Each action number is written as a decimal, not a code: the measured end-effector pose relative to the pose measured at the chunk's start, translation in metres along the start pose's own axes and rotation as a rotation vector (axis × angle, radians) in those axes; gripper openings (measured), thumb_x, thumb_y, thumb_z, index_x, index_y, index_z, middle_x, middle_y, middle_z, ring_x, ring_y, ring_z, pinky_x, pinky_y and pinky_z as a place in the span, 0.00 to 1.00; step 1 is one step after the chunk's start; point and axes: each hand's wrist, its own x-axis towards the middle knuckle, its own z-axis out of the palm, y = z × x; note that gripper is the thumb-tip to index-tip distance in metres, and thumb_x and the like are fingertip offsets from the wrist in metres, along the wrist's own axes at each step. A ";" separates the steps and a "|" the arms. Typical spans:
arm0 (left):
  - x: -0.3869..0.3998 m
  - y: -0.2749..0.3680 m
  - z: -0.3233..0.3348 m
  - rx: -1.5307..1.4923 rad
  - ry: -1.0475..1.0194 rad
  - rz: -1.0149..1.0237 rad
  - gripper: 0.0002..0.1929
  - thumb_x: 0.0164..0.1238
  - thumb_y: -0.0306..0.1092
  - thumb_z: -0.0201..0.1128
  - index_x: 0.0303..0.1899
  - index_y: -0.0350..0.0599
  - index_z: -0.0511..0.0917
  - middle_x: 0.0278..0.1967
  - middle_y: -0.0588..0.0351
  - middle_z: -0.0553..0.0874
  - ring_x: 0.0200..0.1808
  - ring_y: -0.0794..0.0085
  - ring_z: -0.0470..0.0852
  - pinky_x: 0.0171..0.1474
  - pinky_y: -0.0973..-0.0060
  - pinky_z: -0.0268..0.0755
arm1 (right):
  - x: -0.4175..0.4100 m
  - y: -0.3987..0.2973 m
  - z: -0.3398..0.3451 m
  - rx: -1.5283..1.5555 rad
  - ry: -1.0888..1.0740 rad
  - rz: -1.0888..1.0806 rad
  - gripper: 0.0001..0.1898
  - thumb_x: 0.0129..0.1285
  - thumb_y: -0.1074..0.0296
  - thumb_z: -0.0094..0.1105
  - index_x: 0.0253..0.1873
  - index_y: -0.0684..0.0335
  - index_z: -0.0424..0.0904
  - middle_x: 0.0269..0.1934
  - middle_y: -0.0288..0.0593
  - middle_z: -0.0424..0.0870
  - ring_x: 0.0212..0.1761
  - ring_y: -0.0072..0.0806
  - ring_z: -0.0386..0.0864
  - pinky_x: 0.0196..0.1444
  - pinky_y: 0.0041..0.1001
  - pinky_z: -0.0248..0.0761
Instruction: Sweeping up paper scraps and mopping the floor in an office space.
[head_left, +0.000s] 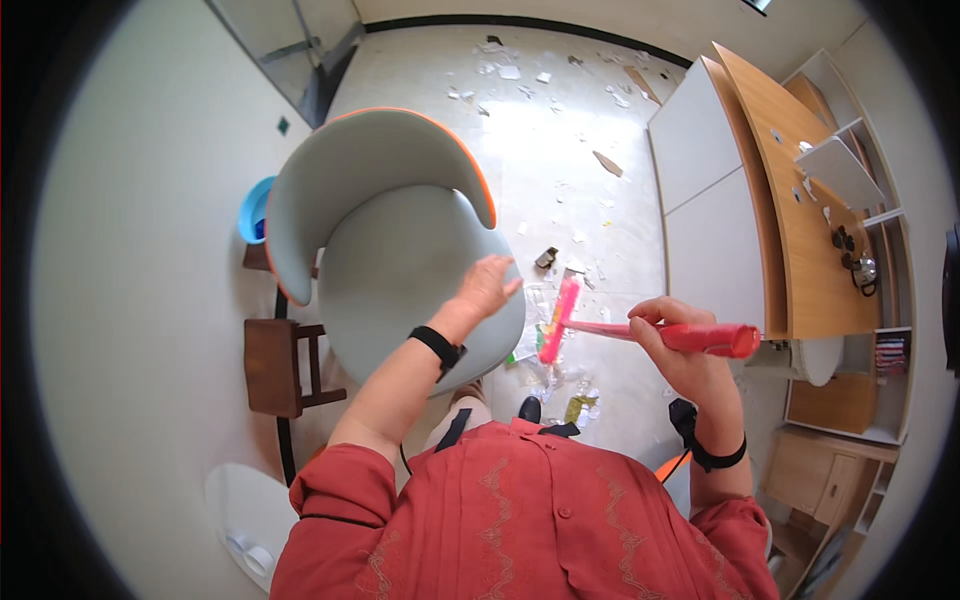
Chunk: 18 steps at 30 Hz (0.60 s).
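My right hand is closed around the red handle of a pink-bristled broom, whose head is over the littered floor in front of me. Scraps of paper and clear plastic lie around and under the bristles. My left hand is over the seat edge of a grey chair with orange trim; its fingers are apart and nothing is in it. Whether it touches the chair I cannot tell. A small dark object lies on the floor just beyond the broom head.
Paper scraps and a brown cardboard piece are scattered farther off. A wooden-topped desk with white panels stands at right, bearing a kettle. Brown stools and a blue basin are by the left wall.
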 end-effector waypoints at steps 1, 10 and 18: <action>0.015 -0.011 -0.004 0.019 -0.026 -0.060 0.21 0.58 0.43 0.64 0.49 0.40 0.75 0.40 0.45 0.80 0.44 0.53 0.79 0.50 0.64 0.72 | 0.010 0.001 0.004 -0.001 0.009 0.022 0.05 0.58 0.73 0.61 0.37 0.68 0.79 0.26 0.44 0.82 0.28 0.25 0.80 0.33 0.23 0.72; 0.124 -0.084 0.009 0.270 -0.046 -0.241 0.35 0.53 0.36 0.68 0.64 0.47 0.61 0.64 0.48 0.63 0.65 0.56 0.64 0.63 0.59 0.59 | 0.078 0.019 0.075 0.029 -0.078 0.097 0.09 0.55 0.77 0.62 0.43 0.66 0.79 0.39 0.46 0.82 0.38 0.32 0.81 0.41 0.24 0.72; 0.175 -0.121 0.019 0.861 -0.302 0.205 0.11 0.62 0.29 0.52 0.45 0.48 0.78 0.53 0.54 0.76 0.68 0.62 0.60 0.70 0.48 0.41 | 0.084 0.067 0.125 0.104 -0.097 0.191 0.11 0.55 0.74 0.63 0.44 0.64 0.78 0.47 0.47 0.80 0.39 0.38 0.81 0.43 0.28 0.74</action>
